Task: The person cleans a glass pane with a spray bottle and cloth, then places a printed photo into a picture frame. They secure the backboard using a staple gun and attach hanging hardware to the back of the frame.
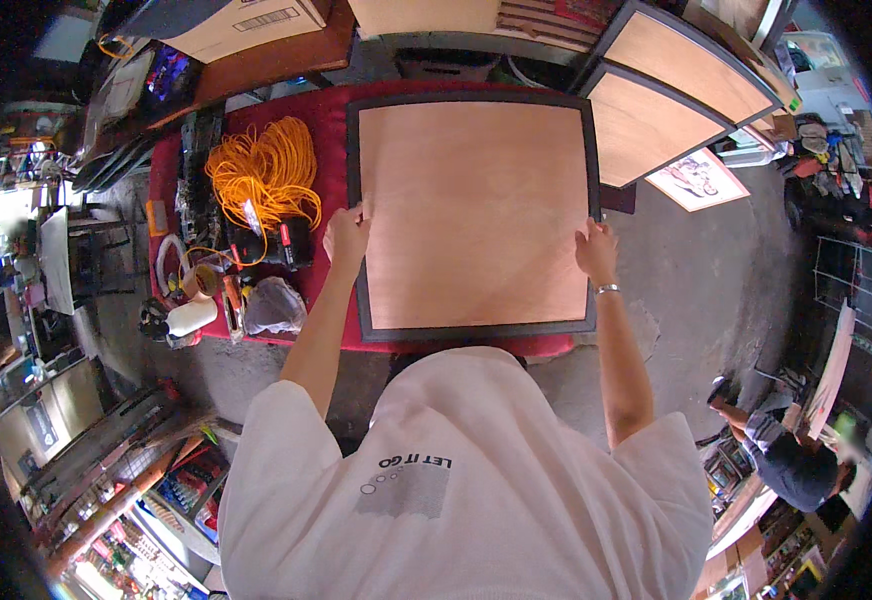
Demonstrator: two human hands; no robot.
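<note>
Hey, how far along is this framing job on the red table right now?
Done, by the look of it: a plywood backing sits inside the dark frame, face down on the red table. In hand: the left hand and right hand press on the frame's two side edges. Left: two more backed frames lean beyond the table. Whether the backing is fastened cannot be told.

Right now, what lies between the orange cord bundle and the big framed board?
In the head view, only bare red tabletop separates the orange cord from the framed board; the left hand rests on the frame's edge.
</note>
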